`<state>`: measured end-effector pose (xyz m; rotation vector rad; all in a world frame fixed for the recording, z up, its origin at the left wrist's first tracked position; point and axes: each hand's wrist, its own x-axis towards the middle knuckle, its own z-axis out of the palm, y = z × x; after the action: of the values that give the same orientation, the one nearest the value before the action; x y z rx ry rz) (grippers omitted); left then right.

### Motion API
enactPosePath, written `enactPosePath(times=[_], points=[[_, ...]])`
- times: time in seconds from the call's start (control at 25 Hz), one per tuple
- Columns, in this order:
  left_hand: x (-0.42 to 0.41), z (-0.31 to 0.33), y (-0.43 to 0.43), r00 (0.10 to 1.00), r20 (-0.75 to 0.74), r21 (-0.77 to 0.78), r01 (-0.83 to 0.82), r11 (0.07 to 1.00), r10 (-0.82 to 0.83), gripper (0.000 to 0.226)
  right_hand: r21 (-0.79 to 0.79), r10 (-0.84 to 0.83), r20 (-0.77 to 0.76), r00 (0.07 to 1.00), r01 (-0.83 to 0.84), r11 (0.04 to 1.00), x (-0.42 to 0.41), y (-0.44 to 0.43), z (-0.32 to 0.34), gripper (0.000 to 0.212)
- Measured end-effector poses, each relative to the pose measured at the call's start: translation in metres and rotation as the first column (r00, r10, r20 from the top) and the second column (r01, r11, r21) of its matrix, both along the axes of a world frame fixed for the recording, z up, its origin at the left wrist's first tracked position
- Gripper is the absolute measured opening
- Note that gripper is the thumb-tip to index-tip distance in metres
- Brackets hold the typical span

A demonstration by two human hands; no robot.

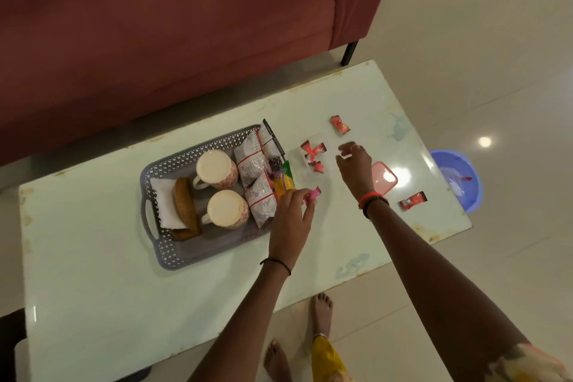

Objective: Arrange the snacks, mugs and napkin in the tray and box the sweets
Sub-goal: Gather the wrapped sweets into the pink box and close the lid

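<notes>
We see the small clear plastic box (310,164), with red-wrapped sweets (313,150) inside, on the pale glass-topped table (93,257) just right of the grey perforated plastic tray (173,257). At the tray's right edge the left hand (291,214) pinches a pink-wrapped sweet (312,195). Farther right of the tray, the right hand (355,164) hovers with its fingers loosely spread, holding nothing. Right of that again lie the pink box lid (386,178) and two loose red sweets (340,125) (412,201). Inside the tray we note two patterned mugs (217,169) (228,209), a white napkin (166,208) and silver snack packets (257,183).
</notes>
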<state>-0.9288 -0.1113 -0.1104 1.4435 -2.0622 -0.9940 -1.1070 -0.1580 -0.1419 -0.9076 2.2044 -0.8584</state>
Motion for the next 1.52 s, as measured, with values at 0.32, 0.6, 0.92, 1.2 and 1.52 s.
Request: enactPosePath(times=[0.32, 0.6, 0.92, 1.2, 1.52], points=[[-0.073, -0.018, -0.085, 0.798, 0.584, -0.117, 0.260, 0.958, -0.145, 0.030, 0.107, -0.242, -0.094, 0.966, 0.251, 0.962, -0.098, 0.079, -0.013, 0.022], [-0.098, -0.042, -0.105, 0.722, 0.668, -0.077, 0.304, 0.950, -0.177, 0.028, 0.435, -0.365, -0.081, 0.927, 0.362, 0.824, -0.132, 0.123, -0.034, 0.043], [-0.093, -0.035, -0.119, 0.793, 0.596, -0.100, 0.233, 0.967, -0.129, 0.029, 0.281, -0.381, 0.013, 0.924, 0.362, 0.889, -0.131, 0.098, -0.040, 0.019], [-0.075, -0.013, -0.135, 0.834, 0.546, -0.115, 0.163, 0.980, -0.075, 0.028, -0.109, -0.158, 0.319, 0.934, 0.202, 0.973, -0.055, 0.010, 0.018, 0.021], [-0.061, -0.013, -0.144, 0.854, 0.516, -0.120, 0.139, 0.983, -0.058, 0.028, 0.029, 0.112, 0.140, 0.984, -0.117, 0.993, -0.024, -0.037, 0.004, 0.026]])
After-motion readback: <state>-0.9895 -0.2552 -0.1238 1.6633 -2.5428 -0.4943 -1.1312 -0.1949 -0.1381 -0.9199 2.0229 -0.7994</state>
